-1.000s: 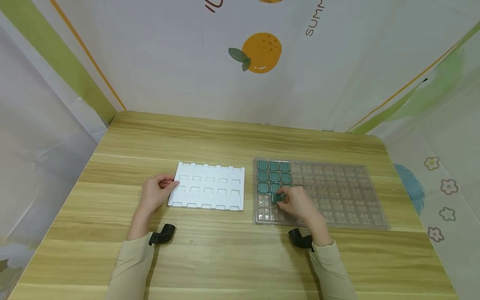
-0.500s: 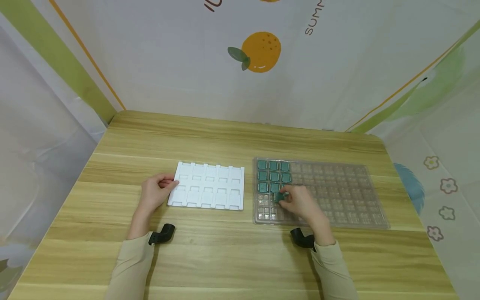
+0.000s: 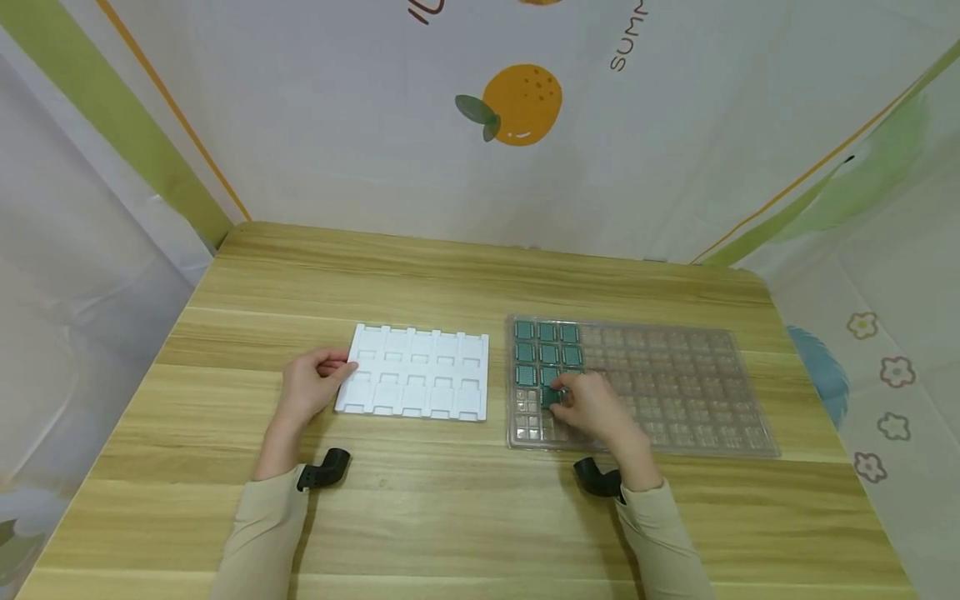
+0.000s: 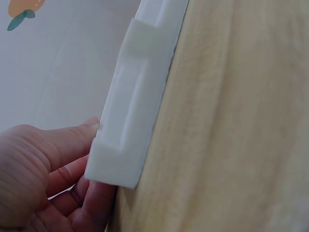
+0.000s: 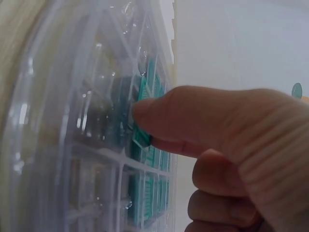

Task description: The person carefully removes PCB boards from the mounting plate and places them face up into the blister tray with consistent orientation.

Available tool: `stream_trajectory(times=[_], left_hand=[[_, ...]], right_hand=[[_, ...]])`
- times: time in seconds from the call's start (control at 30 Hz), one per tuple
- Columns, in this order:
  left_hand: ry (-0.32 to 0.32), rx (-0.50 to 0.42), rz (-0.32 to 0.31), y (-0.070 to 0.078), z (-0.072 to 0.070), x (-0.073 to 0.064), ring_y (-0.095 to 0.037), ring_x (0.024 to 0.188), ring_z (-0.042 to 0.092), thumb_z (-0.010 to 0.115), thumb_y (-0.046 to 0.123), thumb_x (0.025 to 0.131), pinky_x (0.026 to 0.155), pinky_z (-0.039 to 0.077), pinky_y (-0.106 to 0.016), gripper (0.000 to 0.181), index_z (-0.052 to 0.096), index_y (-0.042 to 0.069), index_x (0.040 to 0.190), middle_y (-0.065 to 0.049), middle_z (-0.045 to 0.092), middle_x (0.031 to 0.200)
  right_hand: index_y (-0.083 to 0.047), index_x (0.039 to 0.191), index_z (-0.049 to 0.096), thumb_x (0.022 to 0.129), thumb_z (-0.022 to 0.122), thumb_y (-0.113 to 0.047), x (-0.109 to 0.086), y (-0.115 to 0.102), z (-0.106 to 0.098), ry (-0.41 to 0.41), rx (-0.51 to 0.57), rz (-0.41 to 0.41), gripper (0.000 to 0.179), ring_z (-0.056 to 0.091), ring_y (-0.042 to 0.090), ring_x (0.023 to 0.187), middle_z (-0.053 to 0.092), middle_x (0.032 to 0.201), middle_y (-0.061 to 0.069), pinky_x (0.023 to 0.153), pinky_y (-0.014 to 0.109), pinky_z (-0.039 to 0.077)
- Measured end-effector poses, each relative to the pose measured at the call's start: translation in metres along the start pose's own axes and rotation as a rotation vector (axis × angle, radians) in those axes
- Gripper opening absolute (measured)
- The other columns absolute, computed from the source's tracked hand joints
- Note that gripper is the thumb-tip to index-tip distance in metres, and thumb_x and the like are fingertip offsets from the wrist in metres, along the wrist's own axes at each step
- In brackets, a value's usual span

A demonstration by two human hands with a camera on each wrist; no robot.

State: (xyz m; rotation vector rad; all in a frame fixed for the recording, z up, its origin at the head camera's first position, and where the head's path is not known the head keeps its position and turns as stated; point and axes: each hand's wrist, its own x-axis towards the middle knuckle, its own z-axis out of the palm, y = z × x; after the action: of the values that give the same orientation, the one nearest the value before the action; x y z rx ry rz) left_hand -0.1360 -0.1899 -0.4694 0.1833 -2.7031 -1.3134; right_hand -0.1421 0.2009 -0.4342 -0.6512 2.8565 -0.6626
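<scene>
My left hand holds the left edge of a white plastic tray, thumb on the rim and fingers under it, as the left wrist view shows. In the head view, the tray's pockets hold nothing. My right hand pinches a small green circuit board between thumb and fingers. That board is at a pocket in the fourth row, second column of a clear plastic tray; in the right wrist view it looks tilted. Several like green boards sit in the pockets behind it. My fingers partly hide the board.
Both trays lie on a wooden table, the white one to the left of the clear one. White printed curtains stand behind the table and on both sides. A black camera mount sits on each wrist.
My right hand, with the green board, shifts slightly right and then back left over the same pocket. My left hand and the white tray stay in place.
</scene>
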Motion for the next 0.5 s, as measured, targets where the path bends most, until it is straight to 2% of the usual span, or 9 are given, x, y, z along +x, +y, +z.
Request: stream_trajectory(times=[0.5], left_hand=[[-0.006,-0.007,-0.01,0.0006,-0.0001,-0.0002,-0.028,0.078,0.06,0.067,0.006,0.085,0.062,0.042,-0.014,0.021,0.066,-0.01,0.098,-0.022,0.066,0.086]], right_hand=[[0.003,0.094,0.067,0.072,0.077,-0.004,-0.0004,0.0013,0.001,0.015,-0.022,-0.006,0.024,0.041,0.006,0.049,0.052,0.057,-0.004,0.044,0.021,0.037]])
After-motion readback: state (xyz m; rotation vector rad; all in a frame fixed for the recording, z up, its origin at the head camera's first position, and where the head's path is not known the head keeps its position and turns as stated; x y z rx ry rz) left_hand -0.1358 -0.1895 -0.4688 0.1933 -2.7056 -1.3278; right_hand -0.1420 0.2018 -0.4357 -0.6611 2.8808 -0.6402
